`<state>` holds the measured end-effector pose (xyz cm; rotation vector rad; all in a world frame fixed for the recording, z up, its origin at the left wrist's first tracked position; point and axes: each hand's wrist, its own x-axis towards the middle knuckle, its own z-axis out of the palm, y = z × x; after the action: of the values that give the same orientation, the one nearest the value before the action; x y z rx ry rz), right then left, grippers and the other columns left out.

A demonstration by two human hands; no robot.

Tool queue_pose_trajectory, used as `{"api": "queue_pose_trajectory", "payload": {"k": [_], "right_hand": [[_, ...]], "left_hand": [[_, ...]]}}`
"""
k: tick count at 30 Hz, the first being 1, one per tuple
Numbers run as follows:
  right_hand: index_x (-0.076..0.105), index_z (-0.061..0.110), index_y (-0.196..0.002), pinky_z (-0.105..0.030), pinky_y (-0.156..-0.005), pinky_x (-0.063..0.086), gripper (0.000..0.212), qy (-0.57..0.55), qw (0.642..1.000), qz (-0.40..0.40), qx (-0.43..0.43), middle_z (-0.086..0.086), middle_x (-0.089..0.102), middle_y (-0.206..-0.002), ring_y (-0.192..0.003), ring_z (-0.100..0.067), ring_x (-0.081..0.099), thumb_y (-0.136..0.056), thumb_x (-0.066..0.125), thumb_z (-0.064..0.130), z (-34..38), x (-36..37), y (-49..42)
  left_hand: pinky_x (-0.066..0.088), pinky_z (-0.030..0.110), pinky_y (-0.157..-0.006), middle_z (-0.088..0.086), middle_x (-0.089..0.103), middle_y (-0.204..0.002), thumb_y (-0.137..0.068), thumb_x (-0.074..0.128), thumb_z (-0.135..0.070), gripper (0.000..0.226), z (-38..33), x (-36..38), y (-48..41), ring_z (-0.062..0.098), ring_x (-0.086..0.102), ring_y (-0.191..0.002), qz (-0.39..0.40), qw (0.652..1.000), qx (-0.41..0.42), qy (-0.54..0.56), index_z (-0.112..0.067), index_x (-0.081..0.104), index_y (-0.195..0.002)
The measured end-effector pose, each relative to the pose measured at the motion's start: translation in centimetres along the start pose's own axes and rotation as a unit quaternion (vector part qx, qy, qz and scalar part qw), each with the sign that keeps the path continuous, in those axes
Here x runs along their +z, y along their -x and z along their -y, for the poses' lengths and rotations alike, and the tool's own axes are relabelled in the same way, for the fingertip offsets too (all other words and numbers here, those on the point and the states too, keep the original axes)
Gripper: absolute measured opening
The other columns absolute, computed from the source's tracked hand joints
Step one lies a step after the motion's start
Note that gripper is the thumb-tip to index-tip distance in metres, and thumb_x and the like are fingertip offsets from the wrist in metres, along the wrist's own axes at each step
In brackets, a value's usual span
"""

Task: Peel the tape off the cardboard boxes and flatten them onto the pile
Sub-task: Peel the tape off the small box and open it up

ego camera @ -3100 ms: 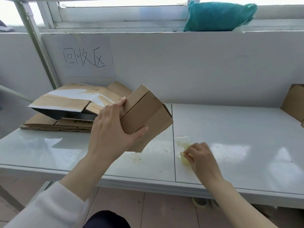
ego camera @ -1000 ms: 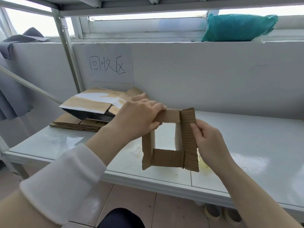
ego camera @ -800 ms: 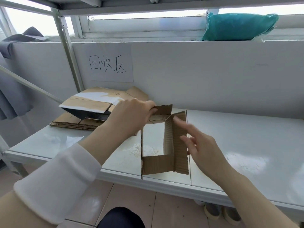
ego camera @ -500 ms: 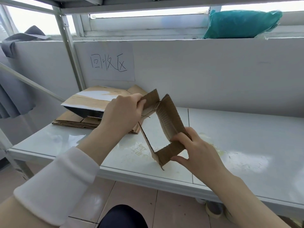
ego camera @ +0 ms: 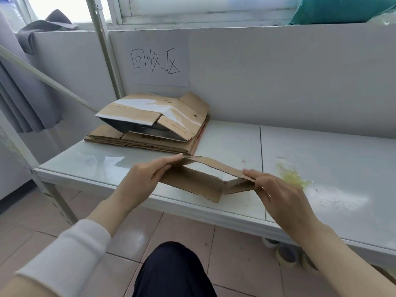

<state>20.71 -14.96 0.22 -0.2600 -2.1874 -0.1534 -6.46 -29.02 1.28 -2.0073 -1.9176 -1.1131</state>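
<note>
A small brown cardboard box (ego camera: 197, 183), open at both ends, is squashed nearly flat just above the front edge of the white table (ego camera: 321, 151). My left hand (ego camera: 147, 176) pinches its left end. My right hand (ego camera: 276, 189) grips its right end with curled fingers. The pile of flattened cardboard (ego camera: 150, 140) lies at the back left of the table, with a larger, partly collapsed box (ego camera: 158, 116) on top. A crumpled wad of yellowish clear tape (ego camera: 293, 179) lies on the table just right of my right hand.
A paper sign (ego camera: 160, 61) with handwritten characters hangs on the white back wall above the pile. A metal shelf post (ego camera: 105, 48) stands behind the pile. A teal bag (ego camera: 342, 9) sits on the ledge at top right. Tape rolls (ego camera: 287, 254) lie on the tiled floor under the table.
The box was an upright open frame between my hands; it has been pressed down and sideways into a nearly flat shape. Earlier my right hand set the peeled tape on the table.
</note>
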Motion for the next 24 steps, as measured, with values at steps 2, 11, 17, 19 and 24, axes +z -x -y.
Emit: {"api": "queue_pose_trajectory", "payload": {"k": [2, 11, 17, 19, 24], "right_hand": [[0.05, 0.014, -0.103, -0.014, -0.059, 0.045, 0.014, -0.005, 0.999, 0.032, -0.007, 0.0, 0.073, -0.092, -0.078, -0.007, 0.064, -0.089, 0.051, 0.019, -0.1, 0.2, 1.2], [0.069, 0.022, -0.085, -0.017, -0.059, 0.049, 0.051, 0.021, 0.959, 0.277, 0.046, 0.01, 0.069, -0.094, -0.079, -0.01, 0.066, -0.092, 0.031, 0.055, -0.2, 2.7, 5.5], [0.064, 0.011, -0.08, -0.028, -0.066, 0.048, 0.032, 0.058, 0.948, 0.24, 0.203, -0.004, 0.058, -0.084, -0.081, -0.025, 0.056, -0.09, 0.044, 0.033, 1.3, 6.3, 2.3], [0.059, 0.009, -0.103, -0.032, -0.088, 0.041, 0.027, 0.068, 0.919, 0.3, 0.247, -0.01, 0.054, -0.108, -0.104, -0.028, 0.047, -0.093, 0.045, 0.03, 1.6, 7.3, 1.4], [0.006, 0.003, -0.146, -0.027, -0.113, -0.009, 0.072, 0.052, 0.867, 0.391, 0.303, -0.011, -0.004, -0.157, -0.144, -0.022, -0.01, -0.09, 0.005, 0.046, 1.6, 9.1, 1.6]], "left_hand": [[0.043, 0.011, -0.094, -0.017, 0.061, -0.123, -0.096, 0.038, -0.036, 0.036, 1.2, 0.1, 1.7, -0.005, 0.056, -0.112, 0.081, 0.997, 0.014, -0.003, -0.034, 0.054, -0.128], [0.042, 0.021, -0.087, -0.009, 0.065, -0.109, -0.095, 0.016, -0.055, 0.061, 2.3, 4.3, 3.9, 0.007, 0.056, -0.098, 0.207, 0.97, 0.054, -0.119, -0.025, 0.067, -0.11], [0.045, 0.029, -0.083, 0.0, 0.058, -0.097, -0.092, 0.049, -0.035, 0.023, 1.7, 8.1, -0.9, 0.016, 0.051, -0.093, 0.152, 0.978, -0.049, -0.137, -0.015, 0.062, -0.093], [0.037, 0.025, -0.093, 0.001, 0.053, -0.107, -0.09, 0.053, -0.035, 0.022, 2.0, 9.5, -2.3, 0.017, 0.044, -0.107, 0.156, 0.974, -0.122, -0.109, -0.015, 0.057, -0.098], [0.005, 0.034, -0.117, 0.007, 0.012, -0.157, -0.099, 0.031, -0.038, 0.055, 2.8, 11.9, -4.3, 0.019, 0.005, -0.145, 0.228, 0.949, -0.194, -0.099, -0.012, 0.02, -0.146]]}}
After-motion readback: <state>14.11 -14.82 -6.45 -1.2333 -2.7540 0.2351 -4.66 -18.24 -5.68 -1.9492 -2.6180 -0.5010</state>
